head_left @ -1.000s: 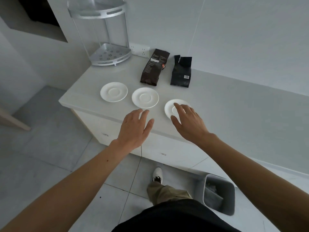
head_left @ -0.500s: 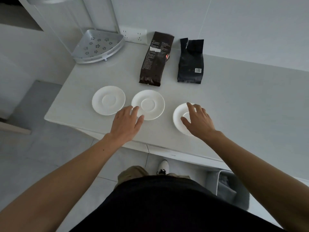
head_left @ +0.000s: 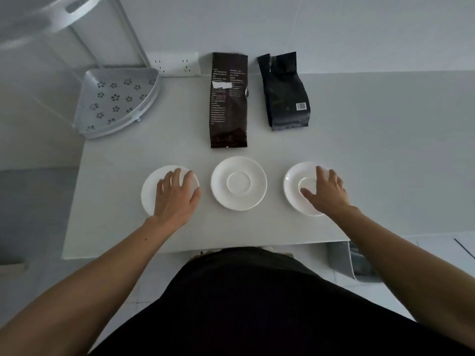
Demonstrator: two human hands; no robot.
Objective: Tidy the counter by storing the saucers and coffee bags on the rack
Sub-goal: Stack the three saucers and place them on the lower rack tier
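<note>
Pale grey surface (head_left: 359, 150): spread hands, left hand (head_left: 176, 199) and right hand (head_left: 327, 192), cover two round white ceramic saucers (head_left: 151, 191) (head_left: 293, 181); glazed rims could slip when lifted.

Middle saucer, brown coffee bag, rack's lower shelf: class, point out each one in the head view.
Middle saucer (head_left: 239, 183), head view: its centre well.
Brown coffee bag (head_left: 228, 104), head view: middle of its printed face.
Rack's lower shelf (head_left: 115, 101), head view: its perforated floor.

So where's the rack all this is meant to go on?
The corner rack stands at the counter's far left corner against the wall, left of the wall socket and the brown coffee bag.
</note>
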